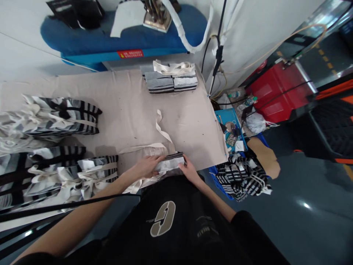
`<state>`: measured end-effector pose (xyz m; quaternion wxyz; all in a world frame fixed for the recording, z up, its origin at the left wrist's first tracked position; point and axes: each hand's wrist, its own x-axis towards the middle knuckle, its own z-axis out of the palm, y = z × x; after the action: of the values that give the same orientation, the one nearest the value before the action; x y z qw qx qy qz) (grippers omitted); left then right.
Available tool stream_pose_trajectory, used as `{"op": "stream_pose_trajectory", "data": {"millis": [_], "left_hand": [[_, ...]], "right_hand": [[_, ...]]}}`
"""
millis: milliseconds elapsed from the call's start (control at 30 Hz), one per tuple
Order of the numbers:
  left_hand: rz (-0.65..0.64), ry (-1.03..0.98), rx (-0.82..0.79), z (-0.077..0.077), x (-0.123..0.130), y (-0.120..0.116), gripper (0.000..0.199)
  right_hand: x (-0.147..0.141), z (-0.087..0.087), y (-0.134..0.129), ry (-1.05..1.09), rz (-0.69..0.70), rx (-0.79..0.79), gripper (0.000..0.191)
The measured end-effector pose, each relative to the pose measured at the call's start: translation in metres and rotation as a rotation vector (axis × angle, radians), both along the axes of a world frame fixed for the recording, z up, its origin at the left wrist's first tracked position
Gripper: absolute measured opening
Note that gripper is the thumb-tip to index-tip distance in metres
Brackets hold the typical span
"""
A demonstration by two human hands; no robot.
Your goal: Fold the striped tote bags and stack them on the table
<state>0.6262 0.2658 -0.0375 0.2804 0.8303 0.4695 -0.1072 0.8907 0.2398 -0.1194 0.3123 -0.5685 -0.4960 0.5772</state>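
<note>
- Left grip (pixel 147 166): spread flat, pressing down on a folded striped tote bag (pixel 169 162) at the near edge of the worktop (pixel 124 99)
- Right grip (pixel 189 170): pinching that bag's right end
- Cream cotton handles (pixel 162 129) trail from the bag across the worktop
- Folded striped bags (pixel 171 81) sit at the far edge — looser striped bags (pixel 55 117) lie to the left
- A blue bin (pixel 217 180) heaped with striped bags stands just past the worktop's right corner, lower down
</note>
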Motion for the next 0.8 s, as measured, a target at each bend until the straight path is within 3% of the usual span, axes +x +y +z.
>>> {"op": "stream_pose_trajectory", "data": {"millis": [133,200,367,567,800], "left_hand": [[0.233,-0.040,0.247,0.005,0.013,-0.016,0.063],[0.277,-0.042,0.339,0.006,0.027,-0.021,0.056],[0.140,-0.042,0.335,-0.001,0.055,-0.015,0.046],[-0.089,-0.081,0.298,-0.011,0.051,0.000,0.038],[-0.014,-0.049,0.201,-0.005,0.068,0.001,0.043]], "right_hand": [[-0.001,0.002,-0.001,-0.001,-0.001,0.023,0.067],[-0.002,0.002,0.000,0.004,-0.011,0.013,0.069],[-0.002,-0.003,-0.001,0.064,-0.048,-0.031,0.069],[0.005,-0.003,-0.004,0.150,-0.107,-0.125,0.071],[0.014,-0.005,0.001,0.176,-0.051,-0.155,0.075]]}}
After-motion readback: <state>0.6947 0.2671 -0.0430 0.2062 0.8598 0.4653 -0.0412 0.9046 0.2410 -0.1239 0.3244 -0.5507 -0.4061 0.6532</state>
